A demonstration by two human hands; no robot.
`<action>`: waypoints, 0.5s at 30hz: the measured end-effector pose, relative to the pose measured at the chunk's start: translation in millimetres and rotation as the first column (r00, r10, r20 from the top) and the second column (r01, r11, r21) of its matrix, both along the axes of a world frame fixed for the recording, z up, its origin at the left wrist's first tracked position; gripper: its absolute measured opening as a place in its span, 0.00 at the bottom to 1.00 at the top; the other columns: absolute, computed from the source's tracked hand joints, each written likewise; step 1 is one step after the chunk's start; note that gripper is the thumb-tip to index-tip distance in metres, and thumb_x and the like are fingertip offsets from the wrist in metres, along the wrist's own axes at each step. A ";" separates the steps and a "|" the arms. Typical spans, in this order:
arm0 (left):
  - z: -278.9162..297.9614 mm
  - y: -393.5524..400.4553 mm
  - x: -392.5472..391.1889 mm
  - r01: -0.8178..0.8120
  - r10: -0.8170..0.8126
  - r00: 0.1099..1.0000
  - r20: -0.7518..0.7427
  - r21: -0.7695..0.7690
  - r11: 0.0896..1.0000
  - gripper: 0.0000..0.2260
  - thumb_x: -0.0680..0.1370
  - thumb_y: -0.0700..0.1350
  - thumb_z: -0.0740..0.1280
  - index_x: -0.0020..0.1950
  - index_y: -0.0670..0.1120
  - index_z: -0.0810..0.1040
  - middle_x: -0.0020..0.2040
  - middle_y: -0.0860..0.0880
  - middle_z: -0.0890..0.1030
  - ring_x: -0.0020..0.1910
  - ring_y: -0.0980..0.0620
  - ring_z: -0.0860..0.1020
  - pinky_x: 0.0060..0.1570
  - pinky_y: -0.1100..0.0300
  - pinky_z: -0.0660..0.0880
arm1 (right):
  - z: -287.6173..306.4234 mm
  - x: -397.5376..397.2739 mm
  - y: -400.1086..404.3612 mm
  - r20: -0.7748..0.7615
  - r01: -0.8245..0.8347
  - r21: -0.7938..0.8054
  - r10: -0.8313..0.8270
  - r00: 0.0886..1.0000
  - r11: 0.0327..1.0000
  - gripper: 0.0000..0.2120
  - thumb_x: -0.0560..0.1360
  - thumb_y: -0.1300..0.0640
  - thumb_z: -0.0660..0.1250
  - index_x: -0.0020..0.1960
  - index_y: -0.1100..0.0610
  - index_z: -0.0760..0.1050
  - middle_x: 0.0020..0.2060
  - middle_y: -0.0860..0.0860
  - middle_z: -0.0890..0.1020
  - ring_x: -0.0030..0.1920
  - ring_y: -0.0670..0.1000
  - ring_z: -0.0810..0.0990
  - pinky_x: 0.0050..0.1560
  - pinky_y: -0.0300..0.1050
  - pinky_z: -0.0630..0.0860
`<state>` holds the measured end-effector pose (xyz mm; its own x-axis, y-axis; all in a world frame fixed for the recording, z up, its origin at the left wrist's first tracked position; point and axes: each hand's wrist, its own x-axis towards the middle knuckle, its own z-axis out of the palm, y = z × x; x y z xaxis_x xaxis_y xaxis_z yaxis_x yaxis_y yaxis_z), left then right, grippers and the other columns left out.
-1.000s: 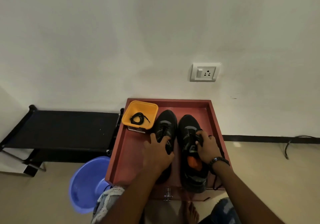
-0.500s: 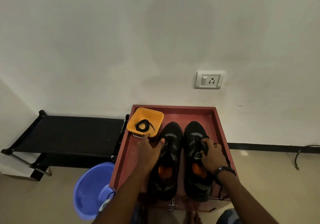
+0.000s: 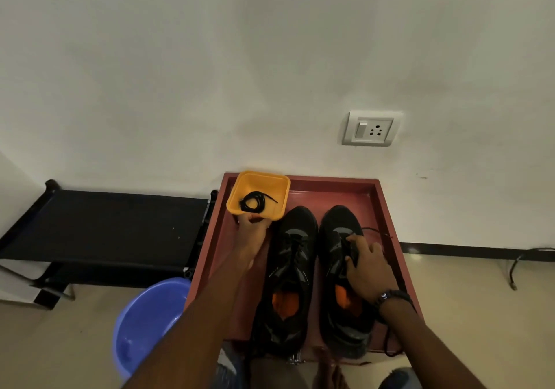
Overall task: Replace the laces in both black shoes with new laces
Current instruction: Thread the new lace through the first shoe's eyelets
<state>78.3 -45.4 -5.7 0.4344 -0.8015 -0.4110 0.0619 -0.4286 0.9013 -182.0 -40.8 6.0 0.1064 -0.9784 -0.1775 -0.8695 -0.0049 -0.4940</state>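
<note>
A: Shoes first. Where are they?

B: Both black shoes sit side by side in the red tray (image 3: 387, 205). The left shoe (image 3: 292, 271) and the right shoe (image 3: 342, 268) lie the long way, toes to the wall, heels to the person.

A: What is the right hand doing?

B: The right hand (image 3: 368, 268) lies on the right shoe. Its fingers curl on the old lace (image 3: 350, 246) near the toe end. A loose bit of lace trails off to the right.

A: And the left hand?

B: The left hand (image 3: 251, 234) reaches forward and holds the near edge of the yellow tub (image 3: 258, 195), thumb and fingers on the rim.

A: What is in the tub?

B: A new lace (image 3: 253, 202), rolled in a small black coil. It is just past the left hand, at the far left corner of the tray, beside the left shoe's toe.

A: So which hand is closer to it?

B: The left one, by a lot. I think the next move is to pull the tub closer or pick up the coil.
</note>
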 end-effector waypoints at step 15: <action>29.7 113.0 -41.2 0.501 -0.528 0.676 0.513 0.205 0.841 0.33 0.78 0.40 0.64 0.80 0.51 0.56 0.73 0.46 0.70 0.68 0.51 0.71 0.62 0.65 0.64 | 16.1 3.5 13.0 0.012 0.029 0.073 -0.030 0.999 0.997 0.26 0.80 0.54 0.62 0.76 0.47 0.59 0.67 0.59 0.65 0.57 0.61 0.77 0.59 0.54 0.76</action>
